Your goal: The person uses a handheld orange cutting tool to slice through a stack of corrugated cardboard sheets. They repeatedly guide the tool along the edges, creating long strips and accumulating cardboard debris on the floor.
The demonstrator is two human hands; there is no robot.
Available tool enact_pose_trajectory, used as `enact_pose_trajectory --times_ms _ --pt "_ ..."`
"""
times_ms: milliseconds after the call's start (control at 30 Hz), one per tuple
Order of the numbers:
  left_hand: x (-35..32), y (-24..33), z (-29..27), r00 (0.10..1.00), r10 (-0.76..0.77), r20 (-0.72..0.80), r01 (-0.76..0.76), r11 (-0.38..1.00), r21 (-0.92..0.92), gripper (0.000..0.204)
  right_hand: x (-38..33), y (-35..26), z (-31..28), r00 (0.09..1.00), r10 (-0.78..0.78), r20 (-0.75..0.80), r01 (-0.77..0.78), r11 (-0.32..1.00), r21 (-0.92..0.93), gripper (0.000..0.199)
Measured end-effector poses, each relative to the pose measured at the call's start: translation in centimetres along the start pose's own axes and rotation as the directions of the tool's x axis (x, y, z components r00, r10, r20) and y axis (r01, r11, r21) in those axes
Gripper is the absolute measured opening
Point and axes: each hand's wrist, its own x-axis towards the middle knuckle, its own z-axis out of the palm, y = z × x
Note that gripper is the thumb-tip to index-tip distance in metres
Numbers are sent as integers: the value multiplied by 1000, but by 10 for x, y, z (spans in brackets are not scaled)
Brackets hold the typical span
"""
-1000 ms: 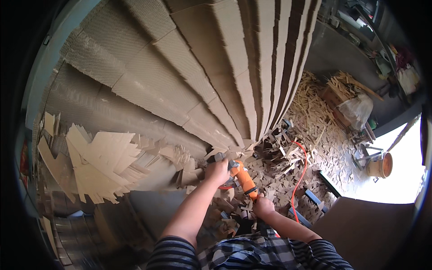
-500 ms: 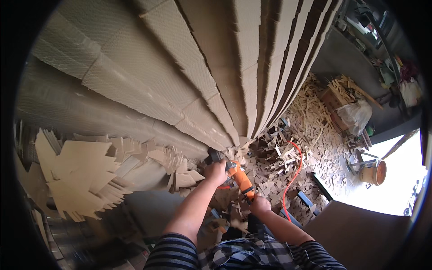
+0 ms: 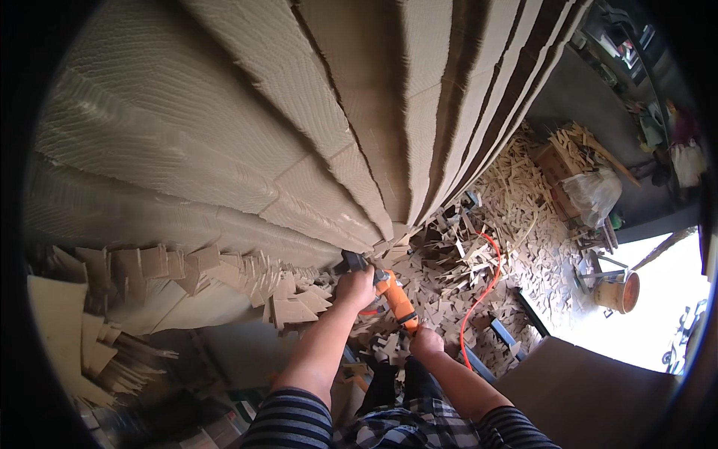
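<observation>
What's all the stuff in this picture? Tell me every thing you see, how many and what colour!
power tool: 1, orange with dark head, centre
ridged cardboard stack: 1, tan, top
jagged cardboard pieces: many, tan, left
floor scraps: too many to count, tan, centre and right
cord or hose: 1, red-orange, right of the tool
bars: at least 3, blue-grey and dark, lower right
panel: 1, brown, lower right
bucket: 1, orange, right
box: 1, brown, right
plastic bag: 1, clear, by the box
clutter: uncounted, mixed, upper right
striped sleeves: 2, dark and grey, bottom
checked clothing: 1, black and white, bottom
left hand: 1, bare, round the tool's front
right hand: 1, bare, at its back
</observation>
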Motion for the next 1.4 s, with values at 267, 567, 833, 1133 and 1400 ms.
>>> enact_pose_trajectory --times_ms 267,567,833,1133,1400 --pt "25 5 -2 994 -57 97 58 998 -7 30 15 3 3 999 23 32 -22 1000 -18 34" --pt "20 8 -3 978 -79 193 106 986 -132 33 -21 3 -19 988 13 152 -2 998 -69 38" --pt "-86 89 -25 947 235 220 -104 871 -480 37 -110 93 -39 912 -405 -59 409 909 83 35" --pt "-212 149 -252 792 603 99 -312 538 -783 35 -255 48 -166 896 -368 -248 402 910 99 32" --pt "-349 186 -441 611 645 -458 -786 428 -446 23 -419 -1 -256 808 -443 -389 513 854 91 30"
